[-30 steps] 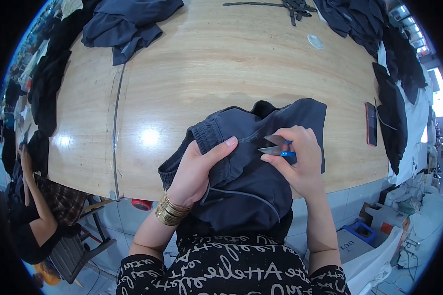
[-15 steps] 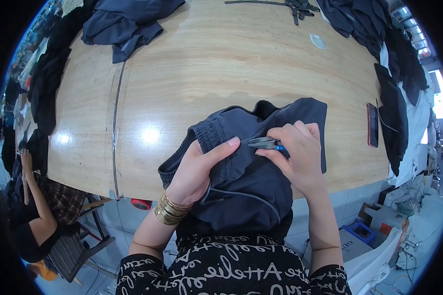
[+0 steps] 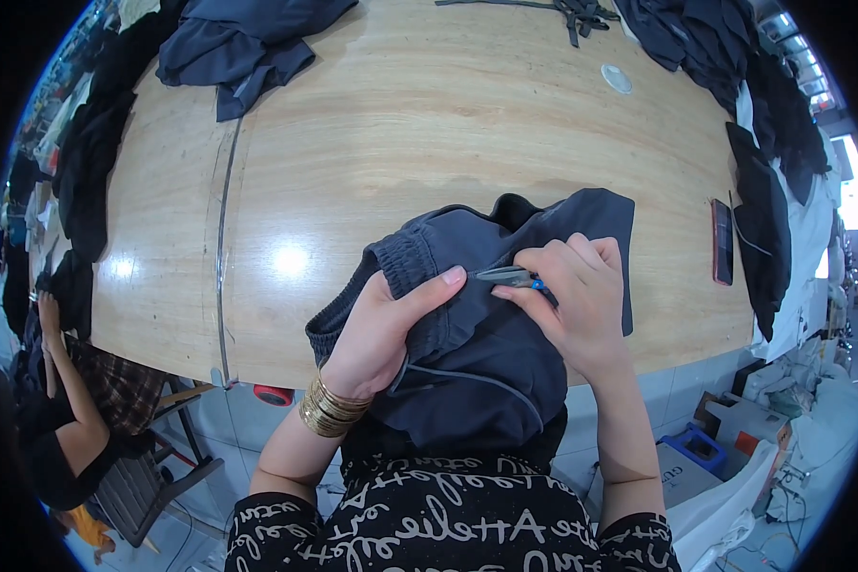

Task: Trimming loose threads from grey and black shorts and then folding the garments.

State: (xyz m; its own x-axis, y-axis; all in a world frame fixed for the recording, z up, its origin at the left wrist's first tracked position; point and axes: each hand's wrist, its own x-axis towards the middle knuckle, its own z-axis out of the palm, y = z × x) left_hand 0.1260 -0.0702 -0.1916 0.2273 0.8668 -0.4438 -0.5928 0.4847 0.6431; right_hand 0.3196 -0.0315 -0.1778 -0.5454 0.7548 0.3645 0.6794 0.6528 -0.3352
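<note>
Squeezing snips (image 3: 513, 277), right hand (image 3: 583, 303) curled | left hand (image 3: 383, 329) pinching dark garment (image 3: 496, 338) | blades (image 3: 499, 275), gaping earlier, apparently nearly together

Left hand (image 3: 381, 332): fingers hidden by the dark garment (image 3: 505, 348)
Snips (image 3: 510, 277): handles mostly behind right hand (image 3: 582, 296)
Blade tips (image 3: 484, 275): contact too small to tell
Navy heap (image 3: 243, 43): cut off above

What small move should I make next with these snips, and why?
I'd probably ease your left hand back slightly before any cut: the thread snips in your right hand point toward its thumb, with the tips very near it, over the dark grey garment it grips beside the elastic waistband.
</note>
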